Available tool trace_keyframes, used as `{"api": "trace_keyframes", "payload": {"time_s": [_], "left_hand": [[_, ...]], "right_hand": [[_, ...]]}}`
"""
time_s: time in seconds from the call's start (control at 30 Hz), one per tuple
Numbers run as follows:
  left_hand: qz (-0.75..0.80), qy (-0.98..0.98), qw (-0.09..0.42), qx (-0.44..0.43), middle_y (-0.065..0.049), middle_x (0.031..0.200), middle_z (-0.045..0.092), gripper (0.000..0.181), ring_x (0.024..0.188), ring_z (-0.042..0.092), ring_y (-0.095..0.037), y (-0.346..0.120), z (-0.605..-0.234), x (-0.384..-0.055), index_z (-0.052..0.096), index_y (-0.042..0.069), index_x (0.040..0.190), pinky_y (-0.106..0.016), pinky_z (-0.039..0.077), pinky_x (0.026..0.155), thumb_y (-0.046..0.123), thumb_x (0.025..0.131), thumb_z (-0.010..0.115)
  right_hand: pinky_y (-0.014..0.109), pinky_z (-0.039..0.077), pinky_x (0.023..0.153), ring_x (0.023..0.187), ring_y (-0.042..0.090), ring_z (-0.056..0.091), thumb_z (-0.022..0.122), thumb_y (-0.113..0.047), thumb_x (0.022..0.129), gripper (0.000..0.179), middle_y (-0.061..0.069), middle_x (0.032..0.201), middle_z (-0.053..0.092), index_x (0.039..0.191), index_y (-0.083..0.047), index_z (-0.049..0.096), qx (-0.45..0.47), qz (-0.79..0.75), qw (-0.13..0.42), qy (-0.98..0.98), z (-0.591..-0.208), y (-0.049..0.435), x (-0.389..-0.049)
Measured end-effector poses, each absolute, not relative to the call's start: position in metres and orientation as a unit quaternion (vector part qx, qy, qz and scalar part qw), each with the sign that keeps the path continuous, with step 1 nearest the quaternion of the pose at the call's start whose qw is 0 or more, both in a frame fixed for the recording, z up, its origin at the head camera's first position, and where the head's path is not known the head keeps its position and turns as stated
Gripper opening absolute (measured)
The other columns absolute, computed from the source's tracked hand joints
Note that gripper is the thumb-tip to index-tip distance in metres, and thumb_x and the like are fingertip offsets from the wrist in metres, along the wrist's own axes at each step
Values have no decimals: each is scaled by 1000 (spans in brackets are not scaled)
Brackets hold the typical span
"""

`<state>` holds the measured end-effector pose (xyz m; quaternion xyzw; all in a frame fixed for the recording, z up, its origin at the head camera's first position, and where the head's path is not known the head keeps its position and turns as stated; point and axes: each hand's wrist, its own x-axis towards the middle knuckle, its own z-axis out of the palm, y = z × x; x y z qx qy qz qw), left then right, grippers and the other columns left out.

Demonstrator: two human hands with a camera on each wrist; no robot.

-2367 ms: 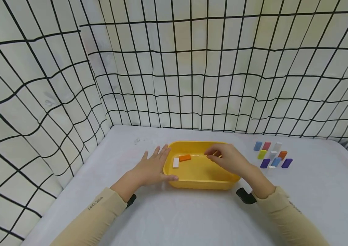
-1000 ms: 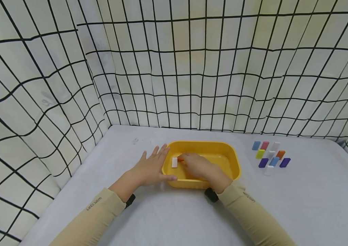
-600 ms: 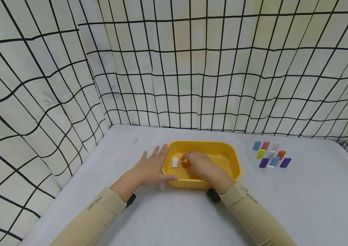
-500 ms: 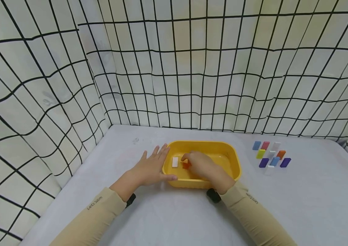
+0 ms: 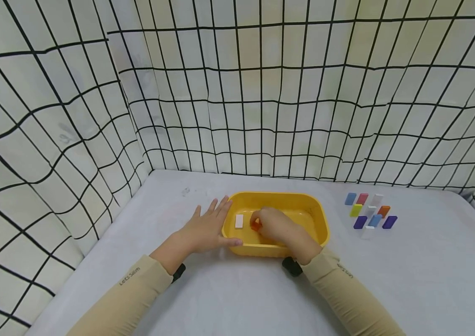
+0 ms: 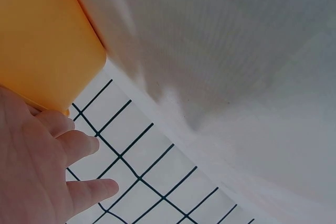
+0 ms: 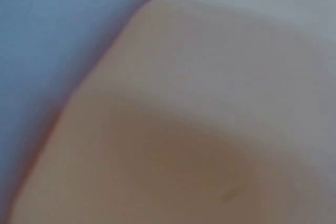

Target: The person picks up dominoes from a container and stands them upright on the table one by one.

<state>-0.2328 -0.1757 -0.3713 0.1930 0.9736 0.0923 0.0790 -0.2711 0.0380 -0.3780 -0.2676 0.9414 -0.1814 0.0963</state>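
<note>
A shallow yellow plastic tray (image 5: 279,250) stands on the white-covered table. Along its left rim my left hand (image 5: 202,231) lies with straight, spread fingers, the thumb at the front corner; the left wrist view shows this hand (image 6: 37,161) against the tray's outer wall (image 6: 47,35). Inside the tray my right hand (image 5: 277,226) pinches a small orange block (image 5: 256,225), mostly covered by the fingers. Just left of it a small white block (image 5: 239,221) lies on the tray floor. The right wrist view is blurred and filled by skin and sleeve.
To the right of the tray, several small blocks are grouped on the table, among them a yellow block (image 5: 356,210), a red block (image 5: 362,199), an orange block (image 5: 383,211) and a purple block (image 5: 390,222). Black netting (image 5: 279,116) over white cloth encloses the back and sides.
My right hand has moved left across the tray and taken hold of the orange block, which has turned and shifted slightly away from the white one. The left hand has stayed put.
</note>
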Motion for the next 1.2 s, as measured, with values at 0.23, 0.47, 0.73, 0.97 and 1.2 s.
{"api": "trace_keyframes", "payload": {"time_s": [0.23, 0.47, 0.73, 0.97, 1.2], "left_hand": [[93, 974, 83, 191, -10, 172, 3, 116, 156, 5, -36, -176, -370, -232, 10, 4, 165, -69, 5, 119, 76, 88, 59], [93, 974, 82, 191, -10, 172, 3, 116, 156, 6, -36, -176, -371, -233, 10, 4, 165, -69, 4, 119, 76, 88, 59], [93, 974, 83, 189, -9, 172, 3, 117, 156, 5, -36, -177, -372, -234, 10, 5, 165, -69, 4, 119, 78, 87, 58], [96, 974, 83, 187, -9, 172, 4, 116, 156, 5, -36, -176, -371, -233, 10, 5, 165, -68, 4, 119, 76, 88, 59], [93, 974, 82, 188, -9, 172, 4, 116, 156, 5, -36, -176, -372, -233, 10, 5, 165, -69, 5, 119, 77, 87, 59]], "right_hand": [[42, 48, 105, 102, 27, 60, 68, -2, 97, 19, 10, 109, 69, 114, -4, 74, -265, -171, 103, 943, -378, 37, -272], [41, 51, 97, 93, 26, 57, 68, 0, 95, 15, 8, 98, 64, 109, -3, 71, -261, -188, 105, 941, -378, 38, -272], [41, 51, 99, 95, 26, 58, 70, -2, 94, 20, 9, 101, 67, 114, 0, 73, -256, -182, 105, 943, -378, 39, -272], [38, 53, 85, 84, 24, 56, 72, -1, 93, 17, 5, 89, 63, 109, -6, 70, -253, -205, 103, 940, -377, 40, -272], [38, 56, 86, 86, 23, 60, 72, -1, 94, 20, 6, 94, 67, 112, -10, 71, -233, -246, 108, 935, -374, 43, -272]]}}
